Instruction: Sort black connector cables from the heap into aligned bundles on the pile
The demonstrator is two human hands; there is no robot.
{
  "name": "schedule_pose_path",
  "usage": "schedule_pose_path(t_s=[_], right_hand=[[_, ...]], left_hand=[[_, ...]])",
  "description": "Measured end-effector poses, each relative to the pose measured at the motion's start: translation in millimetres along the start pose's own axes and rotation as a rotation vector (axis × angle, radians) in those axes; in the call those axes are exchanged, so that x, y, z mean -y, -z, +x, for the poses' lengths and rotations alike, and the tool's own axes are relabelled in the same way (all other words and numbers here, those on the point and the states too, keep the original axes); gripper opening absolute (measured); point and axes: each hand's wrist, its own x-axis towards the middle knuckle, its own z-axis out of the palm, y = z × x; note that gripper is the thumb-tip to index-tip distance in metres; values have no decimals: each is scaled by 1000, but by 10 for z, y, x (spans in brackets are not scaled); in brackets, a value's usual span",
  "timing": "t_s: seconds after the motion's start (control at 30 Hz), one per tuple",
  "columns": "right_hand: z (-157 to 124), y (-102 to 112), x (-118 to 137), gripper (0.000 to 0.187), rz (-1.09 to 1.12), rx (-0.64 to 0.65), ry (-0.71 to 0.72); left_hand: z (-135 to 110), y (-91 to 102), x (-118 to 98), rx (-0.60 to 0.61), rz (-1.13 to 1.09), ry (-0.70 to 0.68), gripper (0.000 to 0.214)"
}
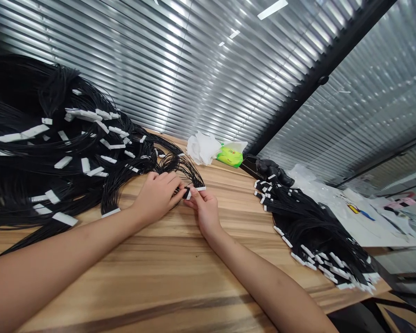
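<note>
Near the middle of the wooden table my two hands meet over the end of a black wire harness. My left hand [161, 194] pinches the black wires just behind a small white connector [187, 194]. Fingers of my right hand [205, 208] close on that same connector from the other side. Another white connector [201, 188] shows just above my right fingertips, on a loop of black wires [190, 169]. A wider white connector [111, 212] lies on the table left of my left wrist.
A large heap of black wire harnesses [27, 175] with white connectors covers the table's left. A second bundle [308, 222] lies along the right edge. Crumpled white plastic [203, 148] and a green tissue pack [230, 155] sit at the back, before metal blinds [142, 60].
</note>
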Motion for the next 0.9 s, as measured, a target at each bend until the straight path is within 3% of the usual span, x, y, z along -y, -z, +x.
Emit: schedule_pose_path(t_s=[0.07,0.13,0.23,0.33,0.47,0.63,0.7,0.77,0.9], right_hand=[[-9,-4,10,32,-6,10,6],[-17,-5,24,31,-13,4,6],[-24,-2,44,33,-6,-13,-13],[-18,5,40,34,42,5,-28],[9,23,3,33,77,-18,-27],[24,38,-17,31,87,-22,20],[16,35,-11,32,96,-6,12],[6,30,-3,32,83,7,5],[-7,21,6,28,26,17,7]], left_hand=[[-12,32,-57,-44,-8,-74,26],[-37,65,-122,-70,-93,-246,28],[-78,96,-201,23,-290,-585,17],[-99,86,-228,135,-414,-687,15],[-98,21,-175,179,-498,-573,26],[-62,-15,-40,125,-535,33,30],[-43,-7,4,91,-539,189,28],[-31,-3,36,85,-520,240,30],[-26,-15,84,91,-424,206,32]])
